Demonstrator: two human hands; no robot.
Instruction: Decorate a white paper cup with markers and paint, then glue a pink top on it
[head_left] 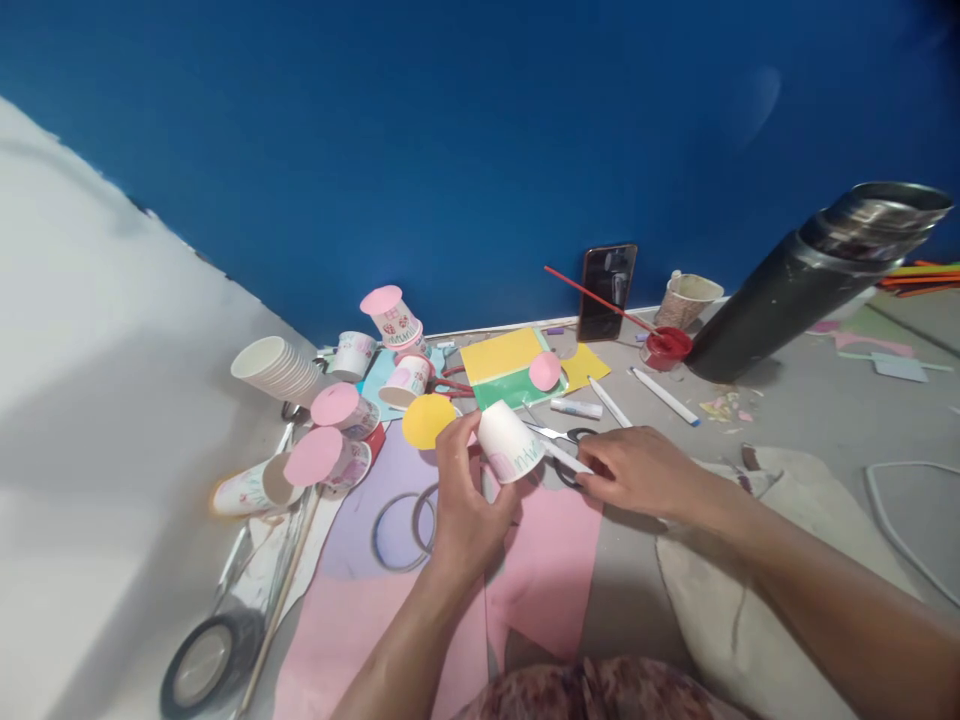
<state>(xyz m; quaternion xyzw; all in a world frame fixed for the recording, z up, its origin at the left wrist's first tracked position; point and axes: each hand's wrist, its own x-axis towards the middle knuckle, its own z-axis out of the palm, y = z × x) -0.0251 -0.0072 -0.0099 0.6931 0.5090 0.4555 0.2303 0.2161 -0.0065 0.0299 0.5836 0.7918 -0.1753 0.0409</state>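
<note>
My left hand (469, 490) is closed round a small white paper cup (504, 440), tilted with its base up and left. Green lettering and a pink drawing show near its rim. Close to the right of the cup, my right hand (626, 470) pinches a white marker (568, 457) whose tip points at the cup's side. Black-handled scissors (551, 431) lie behind and under the marker, partly hidden by it and by my fingers. Pink paper (559, 560) spreads below both hands. Just beyond the left hand is a yellow paper circle (429, 421).
Decorated cups with pink discs (337, 407) and a cup stack (276, 370) stand left, above black tape (206, 665). Behind are yellow-green sheets (495, 365), a phone (607, 292) and a red paint jar (667, 348). A tall dark flask (795, 290) and cloth (795, 560) occupy the right.
</note>
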